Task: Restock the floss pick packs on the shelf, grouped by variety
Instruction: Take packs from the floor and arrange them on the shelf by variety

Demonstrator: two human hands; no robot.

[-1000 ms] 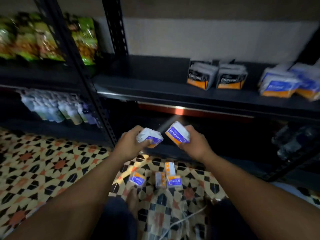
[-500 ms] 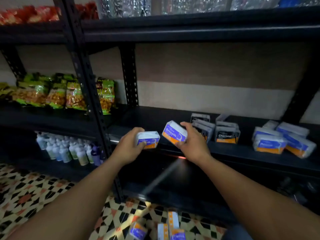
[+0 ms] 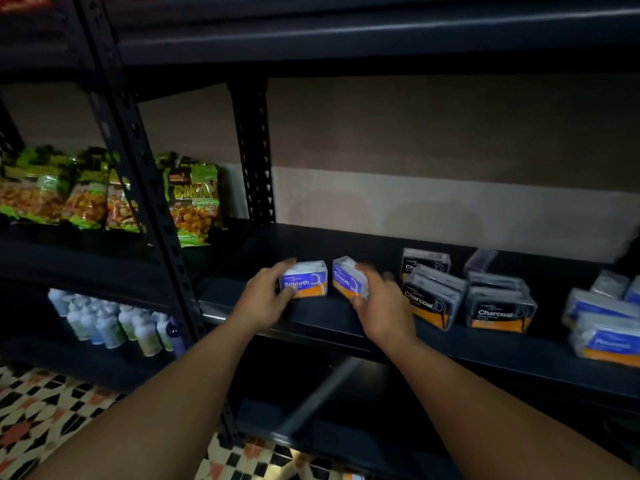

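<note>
Smooth packs [image 3: 304, 280] gripped by left hand [image 3: 263, 301], right hand [image 3: 382, 306]

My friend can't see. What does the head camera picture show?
The left hand grips a Smooth floss pack and the right hand grips a second Smooth pack, side by side at a dark shelf, left of black Charcoal packs. Snack bags sit left.

Dim scene, dark shelving, motion-blurred right-hand fingers [image 3: 375, 277], wide-angle edge bending.

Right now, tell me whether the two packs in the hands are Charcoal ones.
No, the left-hand pack and the right-hand pack both read Smooth.
</note>
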